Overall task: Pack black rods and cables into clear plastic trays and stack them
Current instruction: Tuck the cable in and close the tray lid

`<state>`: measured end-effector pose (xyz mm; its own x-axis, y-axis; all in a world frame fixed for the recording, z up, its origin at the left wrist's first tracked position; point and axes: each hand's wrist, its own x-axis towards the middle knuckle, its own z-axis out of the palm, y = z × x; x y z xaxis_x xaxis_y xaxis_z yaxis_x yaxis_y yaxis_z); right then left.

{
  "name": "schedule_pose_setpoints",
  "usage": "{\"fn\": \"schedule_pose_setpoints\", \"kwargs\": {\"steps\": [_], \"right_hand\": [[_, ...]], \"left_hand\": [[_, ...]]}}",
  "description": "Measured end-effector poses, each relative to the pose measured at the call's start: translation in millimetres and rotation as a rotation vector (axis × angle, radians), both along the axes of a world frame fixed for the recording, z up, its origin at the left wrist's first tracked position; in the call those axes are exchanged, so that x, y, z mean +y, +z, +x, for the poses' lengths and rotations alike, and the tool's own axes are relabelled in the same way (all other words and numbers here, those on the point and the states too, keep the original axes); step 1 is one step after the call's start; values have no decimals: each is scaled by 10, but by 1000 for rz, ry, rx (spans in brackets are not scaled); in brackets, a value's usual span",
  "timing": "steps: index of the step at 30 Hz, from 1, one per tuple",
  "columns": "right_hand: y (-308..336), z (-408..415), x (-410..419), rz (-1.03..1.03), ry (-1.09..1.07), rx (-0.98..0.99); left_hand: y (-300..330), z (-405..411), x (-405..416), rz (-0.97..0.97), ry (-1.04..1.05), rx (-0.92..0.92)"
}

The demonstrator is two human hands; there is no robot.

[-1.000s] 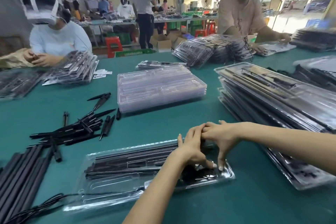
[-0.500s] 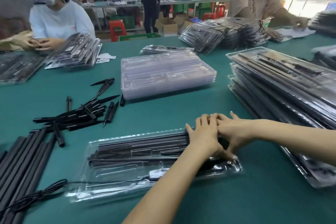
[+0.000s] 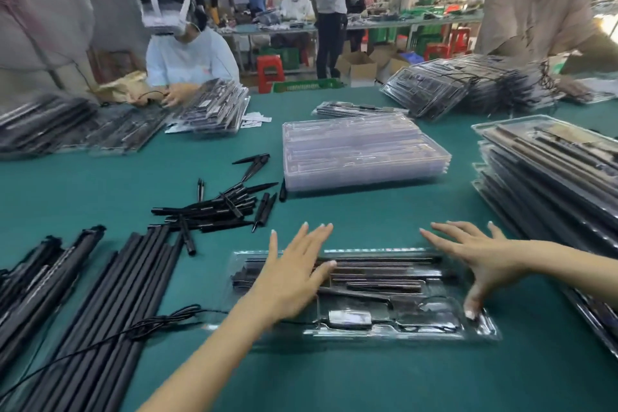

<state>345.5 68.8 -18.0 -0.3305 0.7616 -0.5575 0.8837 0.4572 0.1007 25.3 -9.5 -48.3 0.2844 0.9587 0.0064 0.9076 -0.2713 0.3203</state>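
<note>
— Packing line, green bench: what's in front of the worker?

— A clear plastic tray (image 3: pixel 364 294) lies flat on the green table (image 3: pixel 384 217), long side across the view, at six o'clock from the stack of empty clear trays (image 3: pixel 363 152). Black rods (image 3: pixel 378 269) sit in its upper channels; a cable with a small pale block (image 3: pixel 349 318) lies along its near edge.

— And the hands?

— The left hand (image 3: pixel 294 274) lies flat over the tray's nine o'clock end, fingers straight and spread, tips pointing to twelve and reaching past the far rim. The rods run out from under its palm toward three o'clock. The right hand (image 3: pixel 481 257) is over the three o'clock end, fingers splayed toward ten o'clock. Its thumb points down to six, the tip pressing on the tray's near right corner. Neither hand grips anything.

— Around them?

— Long black rods in a bundle (image 3: pixel 110 304) at eight o'clock from the tray, with a loose black cable (image 3: pixel 160 323) crossing them. Short black pointed pieces (image 3: pixel 220 207) are heaped at ten o'clock. Stacked filled trays (image 3: pixel 548 174) rise at two o'clock. Other workers sit at the table's far side.
</note>
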Motion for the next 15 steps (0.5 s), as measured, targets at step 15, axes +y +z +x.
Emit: {"fn": "schedule_pose_setpoints", "kwargs": {"steps": [15], "right_hand": [[-184, -1384, -407, -41, -406, 301]], "left_hand": [[-381, 15, -178, 73, 71, 145]]}}
